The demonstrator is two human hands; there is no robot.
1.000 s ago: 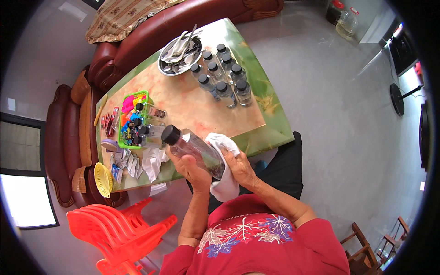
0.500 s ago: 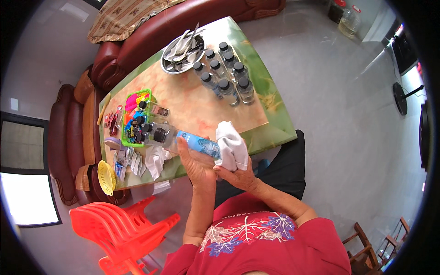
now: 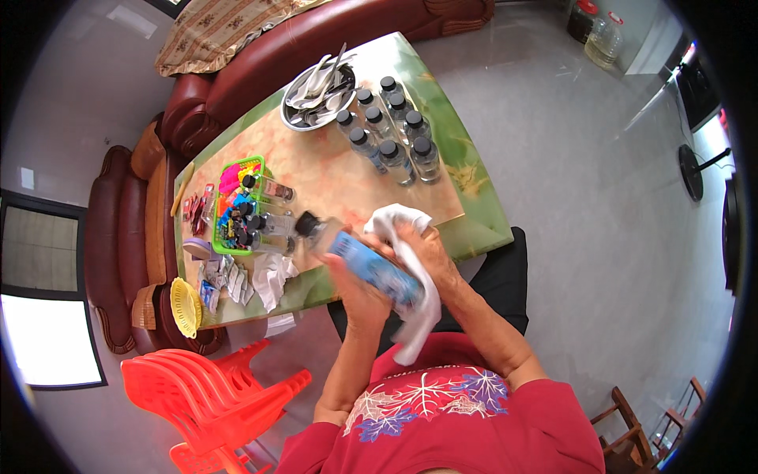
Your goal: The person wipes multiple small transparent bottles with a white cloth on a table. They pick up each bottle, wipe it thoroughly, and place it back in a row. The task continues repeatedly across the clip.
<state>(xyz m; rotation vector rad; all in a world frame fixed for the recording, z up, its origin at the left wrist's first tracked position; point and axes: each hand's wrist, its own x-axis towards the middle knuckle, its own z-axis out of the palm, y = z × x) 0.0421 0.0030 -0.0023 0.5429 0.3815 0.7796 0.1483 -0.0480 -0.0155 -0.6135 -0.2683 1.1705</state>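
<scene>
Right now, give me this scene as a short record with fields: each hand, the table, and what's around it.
left hand: grips a blue-labelled bottle with a black cap, tilted
right hand: presses a white cloth against the bottle
table: green and orange, with capped clear bottles, a metal bowl of spoons, a green basket
nearby: red sofa, stacked red chairs
</scene>
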